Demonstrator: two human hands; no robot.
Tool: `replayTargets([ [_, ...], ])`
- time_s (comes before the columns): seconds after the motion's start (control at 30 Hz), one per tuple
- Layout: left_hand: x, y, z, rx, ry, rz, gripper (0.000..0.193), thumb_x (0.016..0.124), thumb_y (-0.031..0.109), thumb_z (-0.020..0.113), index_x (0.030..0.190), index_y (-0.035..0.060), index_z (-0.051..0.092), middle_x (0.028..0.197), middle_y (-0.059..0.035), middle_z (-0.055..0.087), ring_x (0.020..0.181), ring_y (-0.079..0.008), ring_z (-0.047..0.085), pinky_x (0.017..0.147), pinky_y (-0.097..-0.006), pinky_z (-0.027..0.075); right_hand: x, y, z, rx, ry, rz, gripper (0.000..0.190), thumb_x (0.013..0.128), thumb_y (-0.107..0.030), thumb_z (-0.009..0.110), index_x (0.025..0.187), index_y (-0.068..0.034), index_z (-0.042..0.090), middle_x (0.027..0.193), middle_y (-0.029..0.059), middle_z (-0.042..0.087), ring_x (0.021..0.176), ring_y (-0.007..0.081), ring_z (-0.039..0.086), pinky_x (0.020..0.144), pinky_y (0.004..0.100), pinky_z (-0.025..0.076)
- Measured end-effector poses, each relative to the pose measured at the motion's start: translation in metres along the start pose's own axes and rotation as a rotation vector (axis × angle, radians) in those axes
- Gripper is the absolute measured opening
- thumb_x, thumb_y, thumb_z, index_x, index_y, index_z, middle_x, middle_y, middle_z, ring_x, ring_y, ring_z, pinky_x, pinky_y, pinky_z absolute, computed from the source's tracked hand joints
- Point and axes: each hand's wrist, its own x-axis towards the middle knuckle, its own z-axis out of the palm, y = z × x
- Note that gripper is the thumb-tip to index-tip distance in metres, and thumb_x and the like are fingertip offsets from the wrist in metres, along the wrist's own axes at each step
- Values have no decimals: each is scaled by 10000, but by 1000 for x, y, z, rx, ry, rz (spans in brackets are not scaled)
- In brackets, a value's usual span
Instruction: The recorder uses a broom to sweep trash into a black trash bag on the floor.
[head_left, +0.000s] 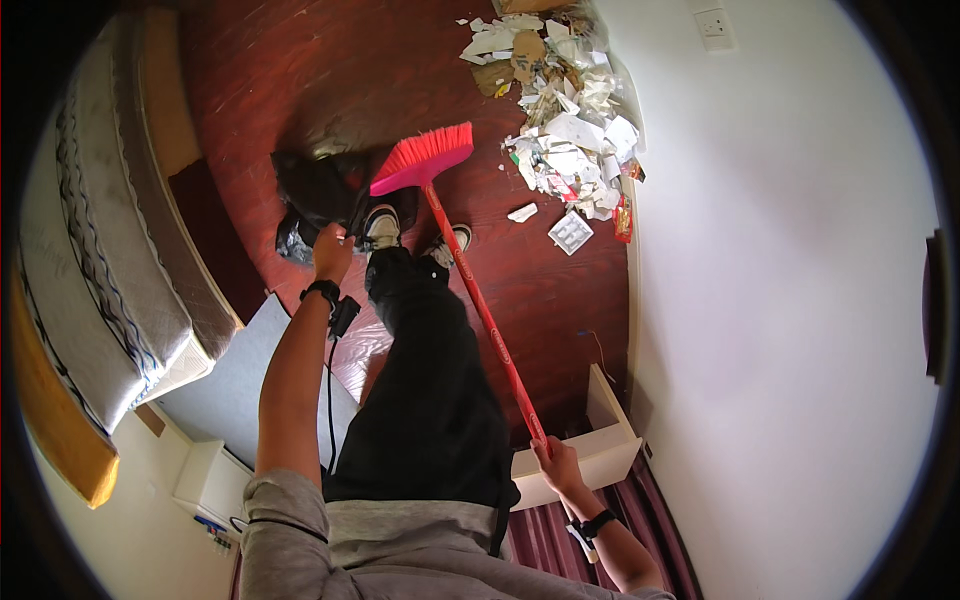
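Note:
My right hand (559, 465) is closed around the red handle (487, 319) of a broom, near its upper end. The broom's pink head (424, 161) with red bristles lies ahead of my shoes, its bristles pointing away from me. My left hand (334, 255) has its fingers curled on a black plastic bag (319, 191), which hangs crumpled down to the floor left of my shoes. Part of the bag sits behind the broom head and my left shoe (382, 226). What the bag holds is hidden.
Paper scraps and plastic waste (574, 135) are heaped along the white wall (750, 225). A white tray (571, 232) and a white scrap (523, 213) lie nearer me on the red wooden floor (555, 292). Mattresses (127, 225) stand at left; a white furniture panel (600, 450) is near my right hand.

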Motion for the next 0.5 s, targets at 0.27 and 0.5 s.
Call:
replayTargets([
  [0.27,37,9,44,-184,-90,-245,285,783,192,698,954,4,570,867,-147,647,812,-300,638,719,-375,489,21,4,4,77,-58,68,393,921,-351,568,754,5,549,569,202,522,523,366,555,473,416,382],
  [0.5,51,47,45,-263,-38,-248,253,824,181,665,989,15,568,855,-108,652,791,-229,631,711,-335,481,25,-11,-3,148,-34,95,379,918,-344,578,761,0,560,558,187,509,494,327,535,473,402,381],
])
